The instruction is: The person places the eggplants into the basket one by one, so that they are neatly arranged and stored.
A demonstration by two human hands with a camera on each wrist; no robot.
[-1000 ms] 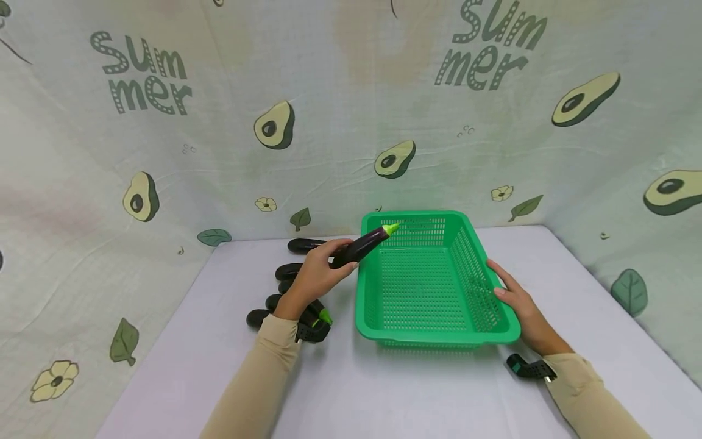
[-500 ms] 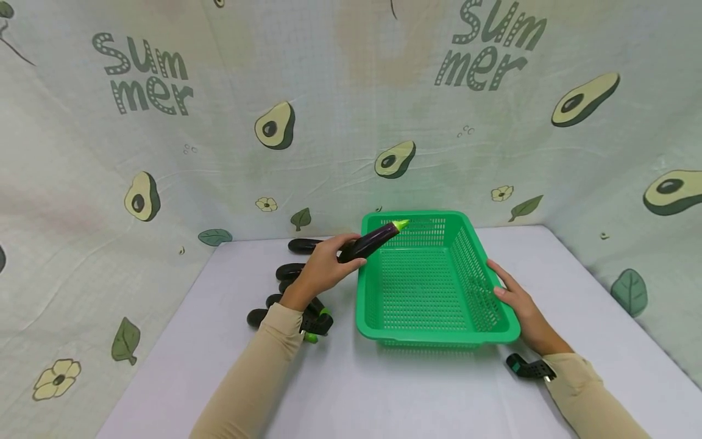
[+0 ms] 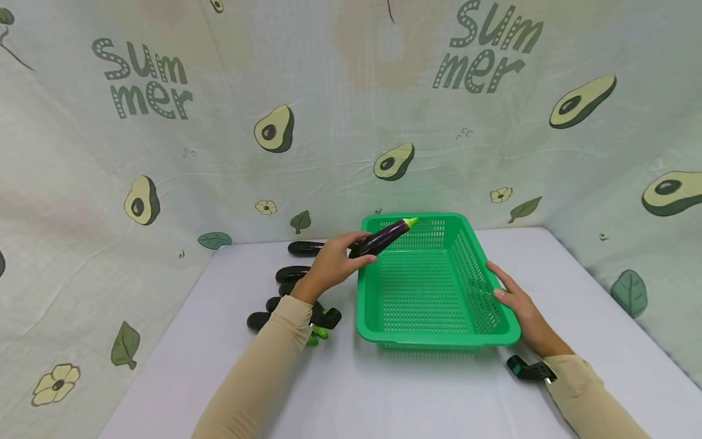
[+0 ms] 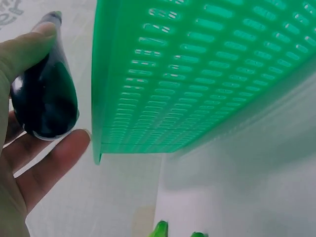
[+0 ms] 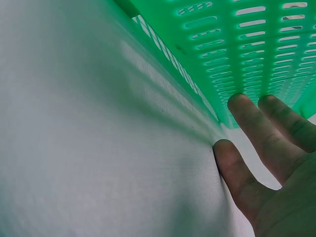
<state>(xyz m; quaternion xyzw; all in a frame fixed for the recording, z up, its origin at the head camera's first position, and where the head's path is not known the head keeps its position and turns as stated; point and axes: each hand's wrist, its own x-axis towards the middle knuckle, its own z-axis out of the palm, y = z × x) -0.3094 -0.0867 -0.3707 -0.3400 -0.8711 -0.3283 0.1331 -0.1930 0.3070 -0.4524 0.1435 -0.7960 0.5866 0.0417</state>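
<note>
My left hand [image 3: 336,263] grips a dark purple eggplant [image 3: 382,239] by its rounded end, thumb on one side and fingers on the other. Its bright green stem end points up and right, over the left rim of the green basket [image 3: 439,338]. In the left wrist view that eggplant [image 4: 45,96] hangs beside the basket's perforated wall [image 4: 148,89]. At the basket's right side, my right hand [image 3: 523,314] rests with its thumb at the rim. The right wrist view shows its fingers [image 5: 259,131] straight and spread along the outer wall.
Several more eggplants [image 3: 290,274] lie on the white table [image 3: 351,396] left of the basket, partly hidden by my left arm. A cloth backdrop [image 3: 329,79] printed with avocados rises behind the table. Black straps [image 3: 531,369] sit on both wrists.
My left hand has moved right and slightly up with the eggplant, bringing its stem end farther over the basket. My right hand and the basket stay in place.
</note>
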